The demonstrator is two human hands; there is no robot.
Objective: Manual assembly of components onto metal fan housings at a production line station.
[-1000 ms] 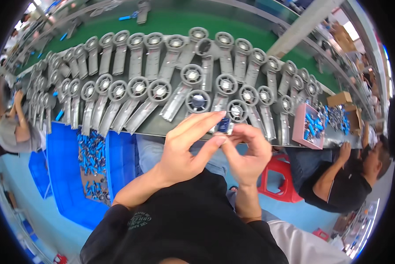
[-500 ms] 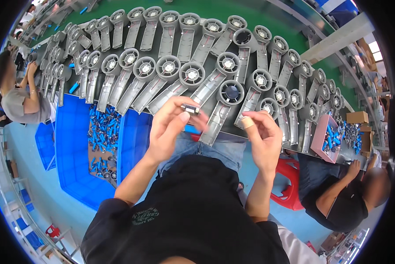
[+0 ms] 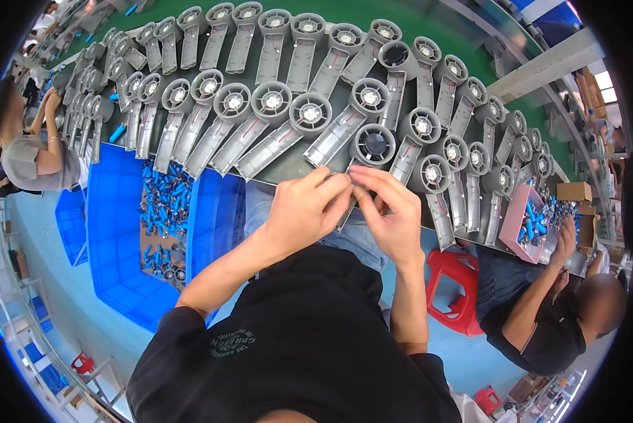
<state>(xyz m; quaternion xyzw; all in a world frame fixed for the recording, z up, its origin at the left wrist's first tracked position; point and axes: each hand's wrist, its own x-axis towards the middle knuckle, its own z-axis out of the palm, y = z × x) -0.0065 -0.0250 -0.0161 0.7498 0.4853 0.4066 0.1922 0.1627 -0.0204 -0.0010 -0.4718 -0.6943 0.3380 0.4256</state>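
Observation:
My left hand (image 3: 308, 210) and my right hand (image 3: 392, 215) meet fingertip to fingertip at the table's near edge, both closed. Between them sits a small dark part, mostly covered by the fingers. It appears to be the small circuit board seen in my left hand earlier. What the right fingertips pinch is hidden. Just beyond the hands lies a grey handheld fan housing (image 3: 374, 144) with a dark centre, its handle partly behind my right hand. Another open grey housing (image 3: 330, 144), with a red wire inside, lies to its left.
Rows of grey fan housings (image 3: 270, 102) cover the table. A blue bin (image 3: 122, 240) at left holds blue cylinders with wires; a pink box (image 3: 512, 224) at right holds more. One co-worker (image 3: 38, 158) sits left, another (image 3: 535, 317) right, near a red stool (image 3: 436, 289).
My hands have come together from apart, the right moving left and the left moving right. The small board in my left fingers is now mostly covered. The right co-worker's hand has risen.

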